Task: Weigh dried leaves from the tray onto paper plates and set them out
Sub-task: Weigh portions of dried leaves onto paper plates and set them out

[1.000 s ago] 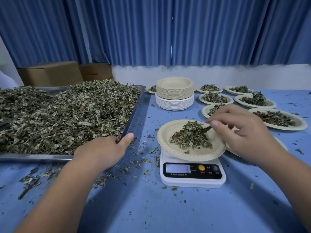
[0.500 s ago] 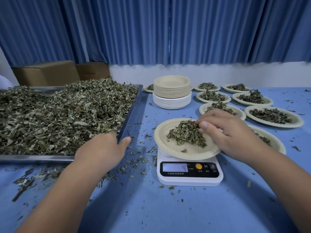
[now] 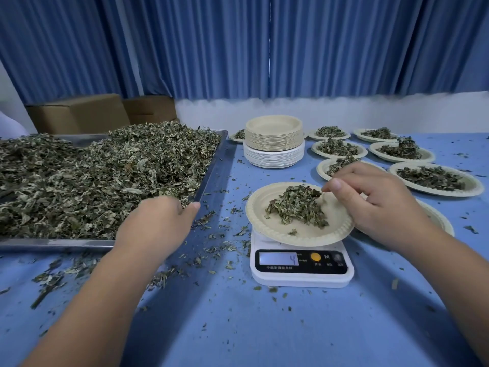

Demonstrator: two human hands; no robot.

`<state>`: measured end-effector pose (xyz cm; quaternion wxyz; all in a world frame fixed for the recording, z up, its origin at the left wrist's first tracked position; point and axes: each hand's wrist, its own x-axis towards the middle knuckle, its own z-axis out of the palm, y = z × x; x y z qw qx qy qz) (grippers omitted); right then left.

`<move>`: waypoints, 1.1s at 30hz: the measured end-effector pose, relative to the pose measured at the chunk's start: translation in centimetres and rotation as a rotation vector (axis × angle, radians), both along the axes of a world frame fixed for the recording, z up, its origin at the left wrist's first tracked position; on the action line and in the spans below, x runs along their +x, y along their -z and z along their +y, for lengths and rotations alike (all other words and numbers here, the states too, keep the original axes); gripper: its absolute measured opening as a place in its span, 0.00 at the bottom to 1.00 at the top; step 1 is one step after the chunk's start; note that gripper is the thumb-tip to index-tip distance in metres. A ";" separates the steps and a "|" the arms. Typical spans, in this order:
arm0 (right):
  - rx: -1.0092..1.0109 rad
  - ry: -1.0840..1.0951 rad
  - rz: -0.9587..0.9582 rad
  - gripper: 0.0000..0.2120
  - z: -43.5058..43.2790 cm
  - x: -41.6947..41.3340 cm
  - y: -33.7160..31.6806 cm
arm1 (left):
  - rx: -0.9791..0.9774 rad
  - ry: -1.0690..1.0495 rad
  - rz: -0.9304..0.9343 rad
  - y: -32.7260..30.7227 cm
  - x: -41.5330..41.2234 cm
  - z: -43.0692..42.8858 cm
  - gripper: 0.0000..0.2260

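Leaves (image 3: 296,207) on plate (image 3: 264,226), at right hand (image 3: 381,205) fingertips (image 3: 336,185)

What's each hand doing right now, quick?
Left hand: at the tray corner, fingers hidden; grip cannot be told.
Right hand: pinching dried leaves on the plate.

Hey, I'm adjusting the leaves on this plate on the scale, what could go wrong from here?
1. Your right hand pinches leaves right over the plate; any press on its rim could skew the reading on the scale.
2. The plate overhangs the scale on both sides, so a nudge might tip it.
3. That hand also hangs over a filled plate; it might sweep leaves off.
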<state>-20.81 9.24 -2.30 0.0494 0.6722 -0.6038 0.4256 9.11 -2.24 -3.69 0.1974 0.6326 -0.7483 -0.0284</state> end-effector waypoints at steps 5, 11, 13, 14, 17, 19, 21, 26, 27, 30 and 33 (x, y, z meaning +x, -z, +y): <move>-0.014 -0.003 -0.015 0.21 0.1 0.0 0.1 | -0.002 -0.011 0.123 0.1 0.3 -0.5 0.21; -0.046 -0.003 -0.034 0.24 0.0 -0.4 0.1 | -0.062 -0.024 0.226 -0.1 0.5 -0.5 0.21; -0.059 0.005 -0.046 0.24 -0.1 -0.6 0.1 | -0.101 -0.032 0.267 -0.4 0.4 -0.2 0.20; -0.064 0.009 -0.054 0.25 -0.1 -0.7 0.1 | -0.119 -0.033 0.290 -0.6 0.3 0.1 0.20; -0.074 0.018 -0.062 0.26 -0.2 -0.8 0.1 | -0.187 -0.002 0.380 -1.8 -0.6 0.9 0.19; -0.077 0.020 -0.060 0.26 -0.2 -0.9 0.1 | -0.235 0.051 0.450 -2.7 -1.7 1.4 0.18; -0.083 0.021 -0.069 0.26 -0.2 -1.0 0.1 | -0.275 0.136 0.509 -3.4 -3.4 2.0 0.18; -0.074 0.039 -0.094 0.24 -0.1 -1.3 0.1 | -0.259 0.449 0.570 -4.4 -8.9 3.6 0.15; -0.072 0.042 -0.098 0.24 -0.1 -1.4 0.1 | -0.255 0.513 0.546 -4.5 -10.0 3.8 0.16; -0.085 0.041 -0.107 0.23 -0.1 -1.5 0.1 | -0.249 0.665 0.470 -4.6 -12.3 3.9 0.15; -0.091 0.038 -0.090 0.23 -0.2 -1.6 0.1 | -0.180 0.822 0.347 -4.5 -13.2 3.6 0.13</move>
